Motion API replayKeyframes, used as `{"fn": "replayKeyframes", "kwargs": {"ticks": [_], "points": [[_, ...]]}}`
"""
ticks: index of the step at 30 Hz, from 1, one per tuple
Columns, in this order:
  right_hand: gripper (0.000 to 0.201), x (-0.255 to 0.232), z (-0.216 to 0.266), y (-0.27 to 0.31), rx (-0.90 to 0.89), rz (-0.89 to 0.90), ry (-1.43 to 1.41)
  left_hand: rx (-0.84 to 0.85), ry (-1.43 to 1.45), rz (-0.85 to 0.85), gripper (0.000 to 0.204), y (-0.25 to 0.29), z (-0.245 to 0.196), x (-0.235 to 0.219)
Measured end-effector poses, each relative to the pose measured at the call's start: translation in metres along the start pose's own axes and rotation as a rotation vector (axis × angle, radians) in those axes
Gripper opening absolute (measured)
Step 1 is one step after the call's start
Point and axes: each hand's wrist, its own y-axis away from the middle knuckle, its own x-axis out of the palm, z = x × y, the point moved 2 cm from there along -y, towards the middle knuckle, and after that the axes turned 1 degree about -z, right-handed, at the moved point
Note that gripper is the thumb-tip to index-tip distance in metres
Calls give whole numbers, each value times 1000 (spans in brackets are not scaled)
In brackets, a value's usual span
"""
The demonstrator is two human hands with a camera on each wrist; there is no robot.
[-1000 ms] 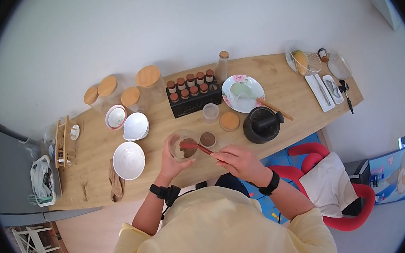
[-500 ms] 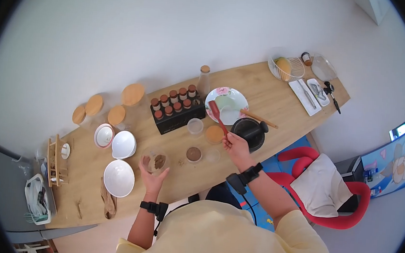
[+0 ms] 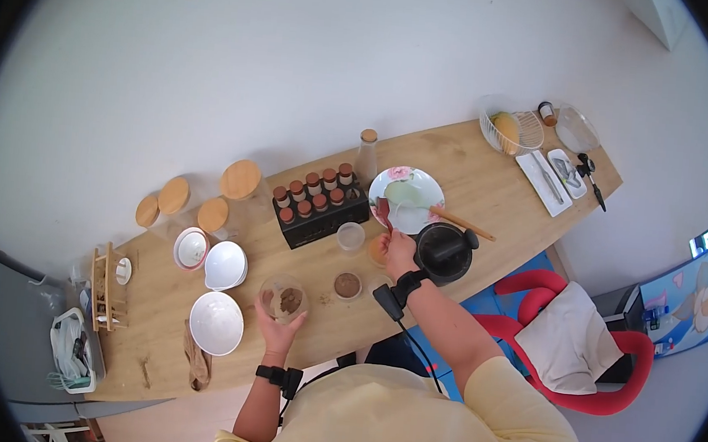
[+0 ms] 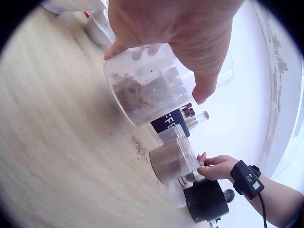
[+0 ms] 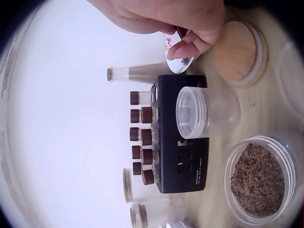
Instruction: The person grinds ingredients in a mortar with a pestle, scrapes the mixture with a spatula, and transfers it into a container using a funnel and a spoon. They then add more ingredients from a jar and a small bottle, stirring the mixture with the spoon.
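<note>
My left hand (image 3: 279, 331) grips a clear plastic container (image 4: 156, 90) with brown powder inside; in the left wrist view the thumb and fingers lie on opposite sides of it. My right hand (image 3: 399, 252) pinches the handle of a red spatula (image 3: 383, 211), whose head is over the flowered plate (image 3: 408, 175). A second clear jar (image 5: 261, 180), full of brown powder, stands between the hands. Some brown crumbs (image 4: 138, 146) lie on the table near it. Just right of my right hand is a black mortar (image 3: 443, 267) with its pestle.
A black rack (image 3: 320, 225) of small bottles and an empty clear jar (image 3: 350, 237) stand beyond the hands. White bowls (image 3: 216, 323) and wooden-lidded jars (image 3: 240, 180) are at left. At right are a wire fruit basket (image 3: 530, 134) and white trays (image 3: 544, 184); a red chair (image 3: 621, 396) stands beside the table.
My right hand has moved the spatula out of the left hand's container, away to the right, over the plate. My left hand has lowered that container leftward, still gripping it.
</note>
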Motion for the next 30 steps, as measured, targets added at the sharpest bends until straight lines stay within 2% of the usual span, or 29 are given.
{"fn": "replayKeyframes", "kwargs": {"ticks": [5,9,11,12,13,15,16,17,19,20,21,23,24,26,30], "points": [[20,4,-1,-7,-36,-45,75,-43,10,-38,97,0,5,3],[21,-2,-1,6,16,-63,109,-49,37,-60,97,-3,8,4],[29,-8,7,17,56,-2,84,-36,30,-49,97,-5,8,5],[36,-18,15,29,114,217,90,-41,33,-52,97,-4,11,6],[36,-19,21,45,113,215,92,-35,47,-72,96,-6,14,7],[37,-22,34,71,-37,200,286,-27,63,-90,96,-8,17,6],[35,-34,35,71,-173,272,456,-48,39,-104,96,-9,17,5],[35,-44,32,69,-176,268,455,-68,15,-117,96,-11,16,5],[35,-50,34,74,-684,417,1091,-99,-9,-110,96,-15,13,5],[38,-54,35,78,-650,525,1238,-131,-36,-112,96,-17,13,6],[38,-55,35,82,-652,517,1237,-126,-34,-107,96,-19,13,7],[48,-53,25,94,-818,620,1522,-121,-22,-123,97,-23,17,9],[48,-51,23,92,-819,616,1520,-118,-22,-121,97,-25,19,10],[57,-47,14,87,-814,756,1619,-74,-23,-155,96,-28,22,11],[64,-42,4,79,-829,852,1709,-96,-13,-167,95,-36,24,12]]}}
